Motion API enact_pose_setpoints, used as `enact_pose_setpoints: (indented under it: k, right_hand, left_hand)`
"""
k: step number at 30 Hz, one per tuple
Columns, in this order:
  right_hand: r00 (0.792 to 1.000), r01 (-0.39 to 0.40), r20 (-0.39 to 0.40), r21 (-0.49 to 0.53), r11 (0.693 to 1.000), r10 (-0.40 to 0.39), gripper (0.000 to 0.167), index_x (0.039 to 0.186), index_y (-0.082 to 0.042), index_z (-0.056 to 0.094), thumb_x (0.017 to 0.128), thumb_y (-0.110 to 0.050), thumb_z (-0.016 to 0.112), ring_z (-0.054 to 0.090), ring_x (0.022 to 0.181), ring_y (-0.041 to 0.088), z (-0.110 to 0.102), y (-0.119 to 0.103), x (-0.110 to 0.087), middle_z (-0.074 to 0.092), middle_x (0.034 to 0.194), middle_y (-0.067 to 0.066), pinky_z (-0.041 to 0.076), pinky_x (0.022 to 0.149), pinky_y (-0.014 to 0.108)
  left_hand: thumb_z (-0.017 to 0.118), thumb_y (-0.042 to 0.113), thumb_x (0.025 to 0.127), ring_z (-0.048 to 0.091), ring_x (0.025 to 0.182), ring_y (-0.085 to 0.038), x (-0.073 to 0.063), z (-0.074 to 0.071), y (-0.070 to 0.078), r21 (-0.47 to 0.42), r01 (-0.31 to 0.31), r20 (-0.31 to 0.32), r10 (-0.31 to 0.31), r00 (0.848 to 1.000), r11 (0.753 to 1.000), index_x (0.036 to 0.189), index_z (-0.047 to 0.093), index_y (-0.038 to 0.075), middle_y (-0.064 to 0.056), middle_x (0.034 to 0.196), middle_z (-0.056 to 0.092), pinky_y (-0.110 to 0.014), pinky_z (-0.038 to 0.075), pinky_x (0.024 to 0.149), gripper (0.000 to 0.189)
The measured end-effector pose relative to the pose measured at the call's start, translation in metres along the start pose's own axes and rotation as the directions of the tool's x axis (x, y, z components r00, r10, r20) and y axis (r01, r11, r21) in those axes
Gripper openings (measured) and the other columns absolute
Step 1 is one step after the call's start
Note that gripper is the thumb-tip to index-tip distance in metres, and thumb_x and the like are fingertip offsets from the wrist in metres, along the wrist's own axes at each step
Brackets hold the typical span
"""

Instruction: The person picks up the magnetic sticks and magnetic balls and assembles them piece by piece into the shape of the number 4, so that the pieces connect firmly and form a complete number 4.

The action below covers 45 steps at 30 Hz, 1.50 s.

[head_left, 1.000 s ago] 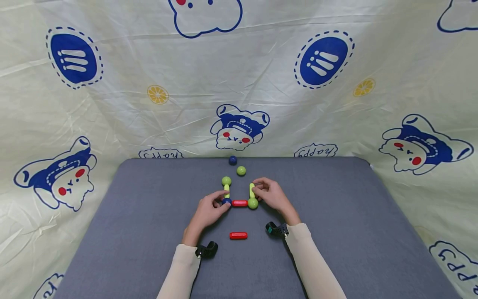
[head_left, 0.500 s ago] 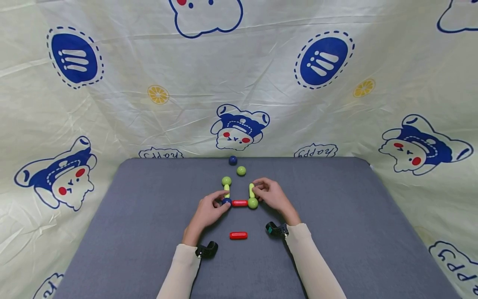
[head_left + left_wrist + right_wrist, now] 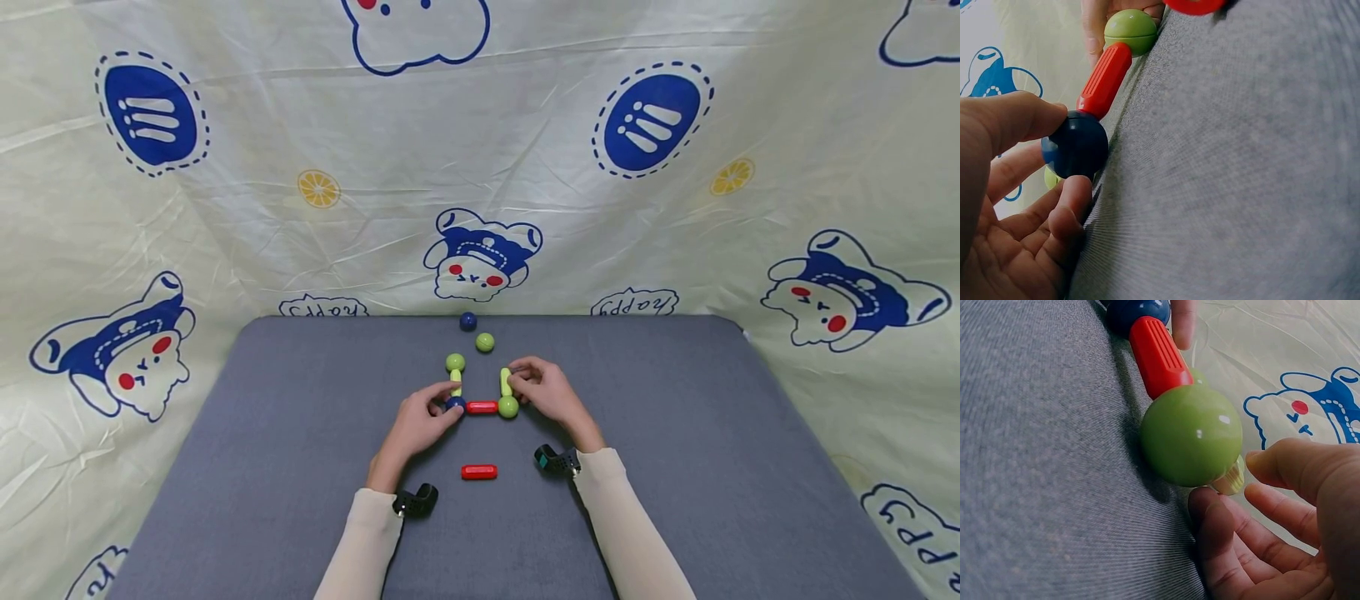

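Observation:
In the head view, balls and rods form a U on the grey table. My left hand pinches the dark blue ball at its near left corner between thumb and fingers. A red rod links that ball to a green ball at the near right corner. From there a yellow-green rod points away, its far end bare, and my right hand holds it at the side with the fingertips. Another yellow-green rod, partly behind my left fingers, runs from the blue ball to a far green ball.
Beyond the U lie a loose green ball and a loose blue ball, the latter at the table's far edge. A loose red rod lies nearer, between my forearms. A printed cloth hangs behind the table.

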State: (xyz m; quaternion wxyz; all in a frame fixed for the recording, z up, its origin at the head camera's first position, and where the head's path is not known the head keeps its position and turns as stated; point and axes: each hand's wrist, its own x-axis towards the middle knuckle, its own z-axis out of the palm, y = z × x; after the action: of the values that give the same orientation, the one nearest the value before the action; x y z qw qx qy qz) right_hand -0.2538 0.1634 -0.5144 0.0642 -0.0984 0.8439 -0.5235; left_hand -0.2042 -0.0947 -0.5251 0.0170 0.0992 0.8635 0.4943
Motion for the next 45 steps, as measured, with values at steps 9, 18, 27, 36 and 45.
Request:
enact_pose_setpoints:
  k: [9,18,27,36,45]
  right_hand:
    - [1.0,0.009,0.001,-0.012,1.0,-0.008,0.032,0.128,0.001,0.064,0.101,-0.016,0.066,0.068,0.078,0.018,-0.001,0.001,0.002,0.073,0.108,0.02,0.057,0.071,0.033]
    - [0.999,0.03,0.029,-0.101,0.994,-0.027,0.035,0.129,0.001,0.064,0.1,-0.018,0.066,0.069,0.081,0.021,-0.006,-0.006,0.011,0.072,0.109,0.018,0.055,0.068,0.033]
    - [0.988,0.095,0.144,-0.289,0.953,-0.055,0.034,0.127,-0.001,0.066,0.099,-0.021,0.067,0.07,0.094,0.025,-0.019,-0.022,0.039,0.071,0.108,0.013,0.056,0.069,0.035]
    - [0.959,0.136,0.284,-0.499,0.856,0.014,0.039,0.134,-0.005,0.061,0.099,-0.022,0.069,0.069,0.095,0.025,-0.027,-0.036,0.07,0.071,0.117,0.016,0.056,0.084,0.042]
    - [0.943,0.145,0.331,-0.515,0.845,0.04,0.053,0.145,-0.004,0.052,0.098,-0.02,0.069,0.068,0.103,0.029,-0.025,-0.036,0.095,0.068,0.126,0.021,0.055,0.09,0.045]
  left_hand:
    - [0.074,0.02,0.095,0.055,0.077,-0.013,0.001,-0.001,-0.001,-0.001,-0.011,-0.006,0.011,1.0,1.0,0.133,0.069,0.015,-0.006,0.108,0.067,-0.027,0.045,0.069,0.038]
    - [0.074,0.02,0.095,0.055,0.075,-0.012,0.003,-0.003,-0.001,-0.007,-0.022,-0.005,0.022,1.0,1.0,0.133,0.069,0.014,-0.006,0.107,0.067,-0.026,0.044,0.067,0.039]
    - [0.074,0.02,0.095,0.054,0.076,-0.012,0.002,-0.003,-0.003,-0.006,-0.012,-0.004,0.012,1.0,1.0,0.134,0.068,0.014,-0.006,0.107,0.066,-0.026,0.044,0.068,0.039]
    - [0.074,0.021,0.096,0.054,0.076,-0.012,0.002,-0.003,-0.002,-0.009,-0.006,-0.007,0.006,1.0,1.0,0.134,0.068,0.015,-0.005,0.107,0.065,-0.026,0.044,0.068,0.039]
    - [0.074,0.02,0.095,0.055,0.074,-0.011,0.001,-0.002,-0.003,-0.016,-0.009,-0.001,0.009,1.0,1.0,0.133,0.069,0.015,-0.006,0.109,0.067,-0.025,0.044,0.066,0.039]
